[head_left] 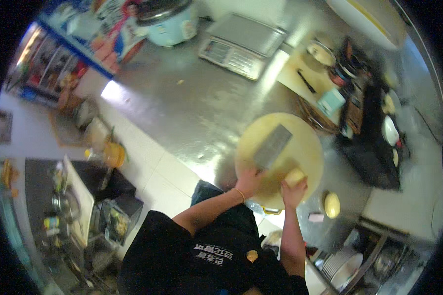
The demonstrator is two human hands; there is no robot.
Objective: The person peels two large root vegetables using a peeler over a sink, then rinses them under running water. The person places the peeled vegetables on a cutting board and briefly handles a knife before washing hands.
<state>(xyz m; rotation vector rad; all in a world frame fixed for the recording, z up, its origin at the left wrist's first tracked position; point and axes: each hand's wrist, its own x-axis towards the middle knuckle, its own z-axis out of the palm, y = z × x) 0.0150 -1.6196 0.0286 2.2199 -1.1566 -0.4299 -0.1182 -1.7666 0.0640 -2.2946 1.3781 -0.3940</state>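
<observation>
A round, yellowish chopping board (307, 140) lies on the steel counter in front of me. My left hand (249, 182), with a thin band at the wrist, is closed at the near end of a cleaver (274, 146). Its broad grey blade slants away over the board, and the handle is hidden by my fingers. Beside it, my right hand (294, 191) grips a pale yellow, peeled potato-like piece (295, 176) on the board's near right part. A second pale yellow piece (332, 205) rests on the counter, right of the board.
A flat-topped scale (243, 44) and a light blue rice cooker (167, 27) stand at the back. Far right, a rectangular board (300, 73) carries a small dark-handled knife (306, 81). Stacked plates (340, 268) sit on a shelf below right. A small pale block (316, 217) lies nearby.
</observation>
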